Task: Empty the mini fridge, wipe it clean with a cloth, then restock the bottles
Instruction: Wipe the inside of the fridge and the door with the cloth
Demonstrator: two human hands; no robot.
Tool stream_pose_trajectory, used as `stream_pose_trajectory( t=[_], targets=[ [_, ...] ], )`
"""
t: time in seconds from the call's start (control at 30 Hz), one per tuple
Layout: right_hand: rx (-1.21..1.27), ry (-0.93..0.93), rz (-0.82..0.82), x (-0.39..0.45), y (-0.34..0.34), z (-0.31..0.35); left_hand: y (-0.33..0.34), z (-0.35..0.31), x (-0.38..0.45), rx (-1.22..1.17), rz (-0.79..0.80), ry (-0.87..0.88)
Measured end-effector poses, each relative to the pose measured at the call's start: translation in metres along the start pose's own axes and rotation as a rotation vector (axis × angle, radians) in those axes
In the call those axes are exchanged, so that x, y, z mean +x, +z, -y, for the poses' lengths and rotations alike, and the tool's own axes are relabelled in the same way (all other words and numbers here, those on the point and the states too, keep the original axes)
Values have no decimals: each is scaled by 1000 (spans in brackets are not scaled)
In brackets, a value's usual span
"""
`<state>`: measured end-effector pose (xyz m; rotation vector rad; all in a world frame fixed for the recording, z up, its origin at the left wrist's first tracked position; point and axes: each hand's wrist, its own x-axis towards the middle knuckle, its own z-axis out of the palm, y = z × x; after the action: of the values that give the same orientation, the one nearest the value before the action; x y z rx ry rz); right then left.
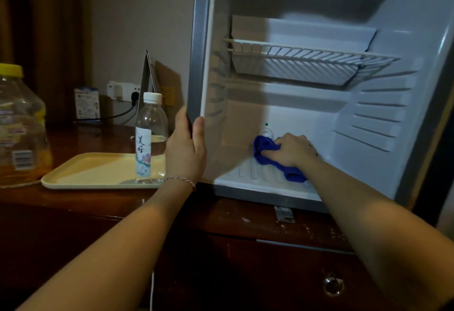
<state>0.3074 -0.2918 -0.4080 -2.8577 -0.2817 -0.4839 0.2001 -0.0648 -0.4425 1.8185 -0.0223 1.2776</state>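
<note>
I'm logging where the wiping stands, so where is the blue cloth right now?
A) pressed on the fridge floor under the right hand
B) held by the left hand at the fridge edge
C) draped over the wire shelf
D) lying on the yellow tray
A: the right hand grips the blue cloth on the mini fridge floor.

One bottle (pixel 151 136), one tray (pixel 73 175), one cloth (pixel 267 153) — perhaps one jar (pixel 19 124).
</note>
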Motion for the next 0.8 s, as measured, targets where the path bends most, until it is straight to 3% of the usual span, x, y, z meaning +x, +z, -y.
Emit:
stream_pose_trajectory(
  t=[0.2, 0.43, 0.8],
  targets=[
    [11, 79, -3, 3, 0, -2, -2, 2, 1, -10, 8, 18],
    [-23, 361, -61, -16, -10, -21, -4, -3, -1, -23, 24, -1],
    [-97, 309, -53, -72, -24, -21, -12, -11, -4, -101, 54, 7]
  ],
)
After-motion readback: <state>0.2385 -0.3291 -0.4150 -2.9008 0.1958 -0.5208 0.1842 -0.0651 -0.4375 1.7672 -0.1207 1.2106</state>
